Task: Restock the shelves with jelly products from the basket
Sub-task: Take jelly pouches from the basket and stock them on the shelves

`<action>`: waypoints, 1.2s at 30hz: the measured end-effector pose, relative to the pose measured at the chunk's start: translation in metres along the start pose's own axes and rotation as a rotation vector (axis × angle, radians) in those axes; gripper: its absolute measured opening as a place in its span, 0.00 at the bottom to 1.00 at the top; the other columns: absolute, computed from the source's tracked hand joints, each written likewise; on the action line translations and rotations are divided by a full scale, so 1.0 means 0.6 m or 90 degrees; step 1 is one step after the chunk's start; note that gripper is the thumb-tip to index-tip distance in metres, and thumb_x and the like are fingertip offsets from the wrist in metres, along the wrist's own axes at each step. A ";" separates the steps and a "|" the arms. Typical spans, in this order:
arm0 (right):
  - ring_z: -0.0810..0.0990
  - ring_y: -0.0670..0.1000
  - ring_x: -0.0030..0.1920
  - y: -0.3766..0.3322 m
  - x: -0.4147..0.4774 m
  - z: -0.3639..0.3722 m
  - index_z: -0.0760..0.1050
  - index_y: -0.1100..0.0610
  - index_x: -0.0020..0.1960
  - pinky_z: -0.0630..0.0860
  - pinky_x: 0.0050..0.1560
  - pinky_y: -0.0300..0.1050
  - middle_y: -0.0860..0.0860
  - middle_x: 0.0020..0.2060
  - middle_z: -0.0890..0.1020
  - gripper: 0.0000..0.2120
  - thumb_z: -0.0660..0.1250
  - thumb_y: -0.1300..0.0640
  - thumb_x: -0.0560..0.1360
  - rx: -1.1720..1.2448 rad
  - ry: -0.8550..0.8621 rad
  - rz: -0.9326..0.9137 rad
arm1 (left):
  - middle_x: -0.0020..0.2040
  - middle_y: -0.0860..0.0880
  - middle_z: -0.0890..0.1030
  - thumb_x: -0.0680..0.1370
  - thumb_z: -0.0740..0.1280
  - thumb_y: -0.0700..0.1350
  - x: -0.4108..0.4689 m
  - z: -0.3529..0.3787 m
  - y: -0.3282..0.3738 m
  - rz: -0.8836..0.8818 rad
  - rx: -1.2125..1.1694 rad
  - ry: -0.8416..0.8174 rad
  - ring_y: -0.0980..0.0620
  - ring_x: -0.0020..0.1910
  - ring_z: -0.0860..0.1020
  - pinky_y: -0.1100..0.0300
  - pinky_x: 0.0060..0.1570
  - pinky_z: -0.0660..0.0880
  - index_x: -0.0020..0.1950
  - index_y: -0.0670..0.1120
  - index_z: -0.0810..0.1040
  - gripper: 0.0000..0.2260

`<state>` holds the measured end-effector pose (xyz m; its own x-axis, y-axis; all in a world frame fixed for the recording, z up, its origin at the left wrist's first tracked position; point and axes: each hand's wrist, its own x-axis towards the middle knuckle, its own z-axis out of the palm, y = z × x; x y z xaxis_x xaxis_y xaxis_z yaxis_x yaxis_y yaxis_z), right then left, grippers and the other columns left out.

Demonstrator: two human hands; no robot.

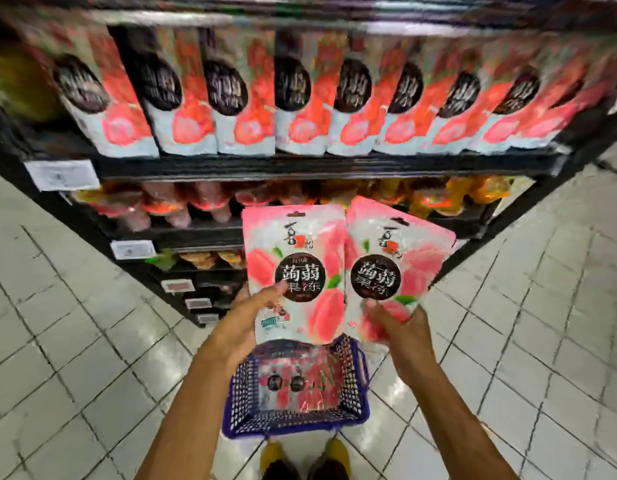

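Mid-task: left hand fingers grip one jelly pouch, right hand fingers grip a second pouch, both held side by side above the blue basket. The top shelf row looks nearly full. More pouches lie in the basket, so restocking isn't finished.
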<state>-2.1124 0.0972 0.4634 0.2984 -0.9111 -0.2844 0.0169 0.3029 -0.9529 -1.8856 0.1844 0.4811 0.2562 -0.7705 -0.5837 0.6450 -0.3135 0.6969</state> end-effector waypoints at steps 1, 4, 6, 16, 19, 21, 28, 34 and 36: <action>0.86 0.49 0.40 -0.033 -0.006 0.004 0.84 0.50 0.48 0.80 0.36 0.40 0.51 0.41 0.87 0.13 0.80 0.56 0.64 -0.002 0.005 -0.028 | 0.41 0.47 0.84 0.47 0.85 0.53 -0.014 0.016 0.019 0.043 0.030 0.002 0.48 0.38 0.82 0.51 0.41 0.80 0.52 0.45 0.78 0.37; 0.85 0.49 0.37 -0.131 -0.029 0.012 0.82 0.54 0.45 0.80 0.33 0.42 0.51 0.38 0.86 0.14 0.80 0.58 0.62 0.014 0.052 -0.117 | 0.41 0.49 0.86 0.55 0.83 0.44 -0.062 0.068 0.081 0.187 0.109 -0.007 0.51 0.38 0.84 0.54 0.36 0.81 0.51 0.47 0.80 0.26; 0.84 0.50 0.36 -0.178 -0.040 0.016 0.81 0.57 0.46 0.80 0.34 0.44 0.51 0.37 0.85 0.16 0.79 0.58 0.60 0.028 0.080 -0.162 | 0.38 0.52 0.86 0.58 0.82 0.40 -0.083 0.093 0.112 0.278 0.165 -0.010 0.56 0.34 0.83 0.61 0.32 0.79 0.45 0.48 0.83 0.18; 0.86 0.53 0.42 -0.324 -0.066 0.008 0.82 0.57 0.42 0.81 0.42 0.45 0.54 0.40 0.87 0.09 0.79 0.57 0.64 0.025 0.171 -0.310 | 0.31 0.54 0.84 0.68 0.78 0.38 -0.141 0.175 0.222 0.454 0.188 0.021 0.61 0.28 0.79 0.68 0.27 0.74 0.41 0.43 0.82 0.06; 0.86 0.53 0.43 -0.353 -0.059 -0.003 0.80 0.53 0.41 0.82 0.44 0.48 0.53 0.40 0.86 0.09 0.79 0.60 0.66 -0.016 0.182 -0.353 | 0.32 0.51 0.84 0.68 0.77 0.38 -0.147 0.193 0.238 0.483 0.210 0.003 0.57 0.28 0.79 0.64 0.27 0.76 0.41 0.44 0.82 0.06; 0.86 0.55 0.44 -0.368 -0.051 -0.006 0.80 0.53 0.43 0.83 0.46 0.50 0.54 0.41 0.86 0.10 0.80 0.58 0.66 -0.023 0.173 -0.368 | 0.34 0.49 0.85 0.68 0.78 0.39 -0.149 0.205 0.247 0.492 0.222 -0.007 0.55 0.30 0.81 0.60 0.29 0.79 0.43 0.43 0.82 0.07; 0.86 0.48 0.45 -0.424 0.006 -0.028 0.82 0.48 0.47 0.83 0.45 0.47 0.46 0.44 0.87 0.16 0.80 0.48 0.62 -0.037 0.153 -0.375 | 0.40 0.52 0.87 0.61 0.78 0.51 -0.136 0.262 0.281 0.508 0.225 -0.006 0.55 0.37 0.85 0.66 0.31 0.78 0.46 0.47 0.84 0.16; 0.85 0.45 0.40 -0.487 0.076 -0.060 0.82 0.46 0.42 0.79 0.36 0.36 0.46 0.39 0.86 0.13 0.79 0.43 0.61 -0.071 0.130 -0.434 | 0.39 0.51 0.87 0.63 0.78 0.47 -0.104 0.326 0.304 0.509 0.210 0.014 0.57 0.35 0.84 0.69 0.30 0.76 0.45 0.47 0.84 0.12; 0.85 0.45 0.39 -0.504 0.098 -0.069 0.83 0.46 0.41 0.79 0.36 0.36 0.46 0.38 0.86 0.12 0.80 0.45 0.61 -0.075 0.115 -0.444 | 0.40 0.52 0.87 0.66 0.78 0.44 -0.095 0.344 0.306 0.510 0.191 0.017 0.56 0.38 0.85 0.69 0.31 0.77 0.45 0.47 0.84 0.10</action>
<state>-2.1396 -0.0593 0.7307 0.0931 -0.9160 0.3903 0.0399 -0.3882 -0.9207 -1.9305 0.0560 0.7286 0.5728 -0.8100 0.1257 0.0448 0.1840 0.9819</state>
